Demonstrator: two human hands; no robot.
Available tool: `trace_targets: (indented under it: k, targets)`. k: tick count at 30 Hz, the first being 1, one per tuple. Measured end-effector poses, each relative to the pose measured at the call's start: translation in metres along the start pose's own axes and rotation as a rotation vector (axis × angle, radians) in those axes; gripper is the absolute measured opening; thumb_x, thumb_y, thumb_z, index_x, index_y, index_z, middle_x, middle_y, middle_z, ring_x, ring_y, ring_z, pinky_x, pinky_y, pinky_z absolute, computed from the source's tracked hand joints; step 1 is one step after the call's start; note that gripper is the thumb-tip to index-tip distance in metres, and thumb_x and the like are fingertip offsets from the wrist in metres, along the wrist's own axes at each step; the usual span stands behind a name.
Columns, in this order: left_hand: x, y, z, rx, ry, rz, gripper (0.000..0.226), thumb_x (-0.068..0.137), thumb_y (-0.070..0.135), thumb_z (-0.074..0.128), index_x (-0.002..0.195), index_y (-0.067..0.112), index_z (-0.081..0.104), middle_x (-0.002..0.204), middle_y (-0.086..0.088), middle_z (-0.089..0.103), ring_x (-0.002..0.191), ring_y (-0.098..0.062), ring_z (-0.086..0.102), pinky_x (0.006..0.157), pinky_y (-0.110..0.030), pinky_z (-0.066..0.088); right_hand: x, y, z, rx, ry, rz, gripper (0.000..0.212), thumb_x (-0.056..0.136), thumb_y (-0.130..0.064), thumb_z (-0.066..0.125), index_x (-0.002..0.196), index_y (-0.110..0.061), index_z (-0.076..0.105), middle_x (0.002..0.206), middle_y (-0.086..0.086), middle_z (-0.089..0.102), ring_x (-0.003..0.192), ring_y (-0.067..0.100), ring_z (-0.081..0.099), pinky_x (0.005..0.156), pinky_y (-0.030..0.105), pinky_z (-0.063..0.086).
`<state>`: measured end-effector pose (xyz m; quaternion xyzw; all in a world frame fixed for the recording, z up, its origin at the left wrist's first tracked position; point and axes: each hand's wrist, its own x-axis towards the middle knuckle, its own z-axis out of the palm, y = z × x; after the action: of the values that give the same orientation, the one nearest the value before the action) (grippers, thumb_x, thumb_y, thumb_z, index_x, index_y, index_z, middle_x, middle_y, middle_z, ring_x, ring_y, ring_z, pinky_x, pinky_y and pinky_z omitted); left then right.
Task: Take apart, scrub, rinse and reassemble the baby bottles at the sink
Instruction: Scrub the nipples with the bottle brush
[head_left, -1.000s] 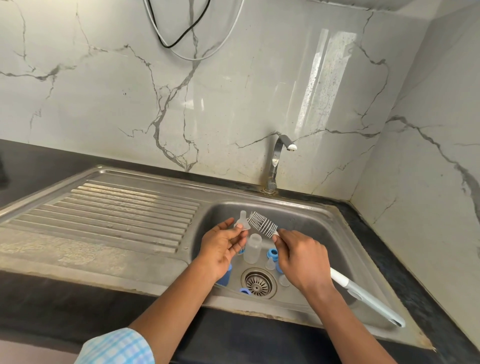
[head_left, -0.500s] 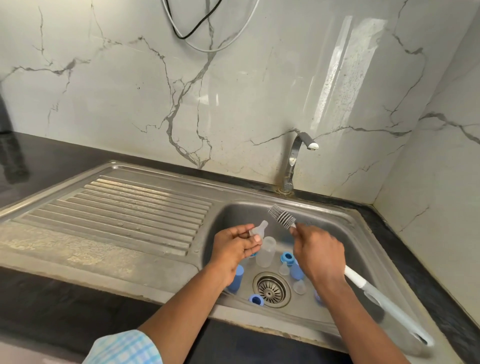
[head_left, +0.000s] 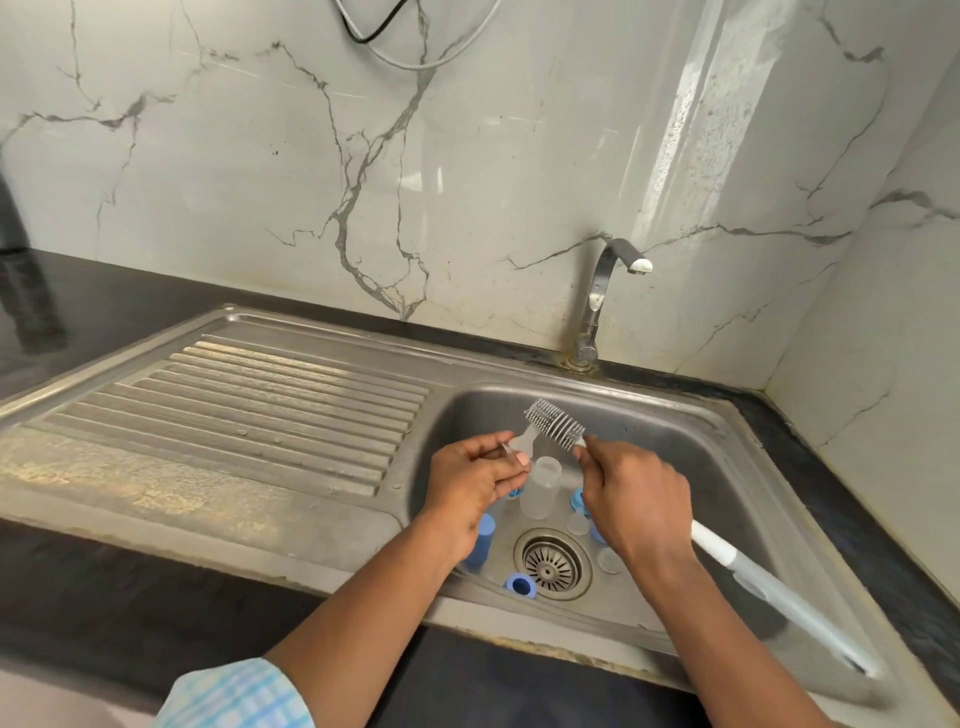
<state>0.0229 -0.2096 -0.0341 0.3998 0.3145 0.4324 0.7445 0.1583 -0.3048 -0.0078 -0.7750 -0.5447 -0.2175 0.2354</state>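
AT THE SINK (head_left: 675, 392): my left hand (head_left: 478, 478) pinches a clear teat (head_left: 521, 445) between thumb and fingertips above the left half of the basin, the teat's tip pointing up toward the back wall. My right hand (head_left: 631, 499) is curled tight round the neck of the brush (head_left: 556, 425), just below the bristles. The bristle head sits against or just beside the teat's tip; I cannot tell whether they touch. The brush's white handle runs out from under my right wrist toward the basin's front right corner and ends above the rim there.

A clear bottle (head_left: 540, 488) stands upright and open-mouthed on the basin floor between my hands, just behind the drain (head_left: 552, 564). A blue cap (head_left: 480, 540) stands near the basin's left wall, beneath my left wrist. A blue ring (head_left: 521, 584) lies at the basin's front edge, just left of the drain. More blue pieces show from under both hands, too hidden to name. Two small clear parts (head_left: 608, 560) lie right of the drain, beside my right hand.

The tap (head_left: 597, 301) rises from the sink's back rim, its spout turned to the right. The ribbed drainboard (head_left: 260, 395) fills the sink's left side. A black counter (head_left: 130, 296) borders it under a veined marble wall (head_left: 234, 171), where cables (head_left: 415, 60) loop at the top. A checked blue sleeve (head_left: 234, 696) covers my left forearm.
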Motion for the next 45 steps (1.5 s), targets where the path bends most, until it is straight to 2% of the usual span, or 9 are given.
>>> trace_targets:
  k: [4,8,10,15,19,27,37,42,45]
  targets:
    - [-0.003,-0.002,0.003,-0.007,-0.004,0.001,0.034,0.081,-0.009,0.072,0.111,0.006,0.066,0.102,-0.017,0.074,0.093,-0.026,0.073,0.075,-0.030,0.061,-0.003,0.004,-0.008,0.063,-0.038,0.055,0.027,0.100,-0.036,0.049,0.088,-0.019,0.066,0.072,-0.001,0.064,0.064,0.026,0.059,0.057,0.033,0.046]
    - [-0.003,0.000,0.001,0.050,0.065,0.016,0.029,0.080,-0.006,0.074,0.099,0.016,0.067,0.089,-0.004,0.074,0.078,-0.016,0.069,0.057,-0.022,0.052,-0.010,0.002,-0.009,0.110,-0.044,0.017,0.026,0.099,-0.035,0.051,0.080,-0.021,0.062,0.067,-0.005,0.060,0.061,0.023,0.056,0.054,0.033,0.045]
    - [-0.003,0.002,0.001,0.048,0.075,0.007,0.029,0.080,-0.005,0.074,0.097,0.018,0.068,0.085,0.001,0.073,0.075,-0.014,0.067,0.054,-0.021,0.048,-0.011,0.001,-0.009,0.121,-0.071,0.006,0.027,0.099,-0.036,0.050,0.079,-0.022,0.061,0.065,-0.006,0.058,0.059,0.021,0.054,0.053,0.032,0.044]
    - [-0.006,0.007,0.002,-0.070,0.051,-0.055,0.008,0.088,0.011,0.071,0.086,0.018,0.068,0.074,-0.001,0.070,0.061,-0.008,0.060,0.049,-0.020,0.049,-0.013,0.002,-0.007,0.138,-0.086,-0.011,0.027,0.099,-0.036,0.049,0.082,-0.022,0.064,0.065,-0.007,0.059,0.059,0.020,0.055,0.053,0.032,0.046]
    - [-0.006,0.009,-0.001,-0.118,0.052,-0.075,0.018,0.087,0.008,0.072,0.093,0.018,0.059,0.073,-0.004,0.071,0.058,-0.011,0.063,0.050,-0.022,0.053,-0.013,0.001,-0.007,0.143,-0.046,-0.024,0.024,0.099,-0.035,0.053,0.083,-0.023,0.065,0.065,-0.007,0.060,0.059,0.020,0.056,0.052,0.032,0.046]
    - [-0.009,0.012,-0.001,-0.226,-0.027,-0.135,0.033,0.087,-0.005,0.067,0.118,0.003,0.059,0.089,-0.017,0.076,0.077,-0.020,0.075,0.066,-0.026,0.060,-0.014,-0.004,-0.006,0.159,0.038,-0.110,0.015,0.095,-0.030,0.060,0.090,-0.022,0.071,0.065,-0.007,0.062,0.055,0.019,0.059,0.047,0.030,0.045]
    - [-0.008,0.009,-0.002,-0.073,-0.060,-0.040,0.029,0.086,-0.005,0.067,0.113,0.004,0.070,0.103,-0.011,0.076,0.094,-0.019,0.073,0.071,-0.022,0.057,-0.015,-0.004,-0.003,0.184,-0.077,-0.147,0.018,0.097,-0.035,0.056,0.095,-0.026,0.071,0.066,-0.010,0.063,0.059,0.016,0.059,0.051,0.032,0.047]
    - [-0.009,0.007,0.001,-0.045,-0.049,-0.016,0.031,0.080,-0.011,0.071,0.107,0.006,0.071,0.105,-0.018,0.073,0.095,-0.025,0.073,0.073,-0.026,0.059,-0.009,-0.002,-0.010,0.070,0.048,0.014,0.018,0.095,-0.033,0.058,0.084,-0.022,0.068,0.064,-0.007,0.060,0.053,0.020,0.056,0.047,0.027,0.034]
    - [-0.009,0.006,0.001,-0.050,-0.027,-0.012,0.034,0.081,-0.010,0.071,0.111,0.004,0.070,0.103,-0.016,0.075,0.096,-0.024,0.073,0.076,-0.027,0.060,-0.009,0.000,-0.014,0.102,0.085,0.032,0.016,0.095,-0.030,0.059,0.087,-0.020,0.069,0.065,-0.004,0.061,0.054,0.024,0.057,0.049,0.028,0.038]
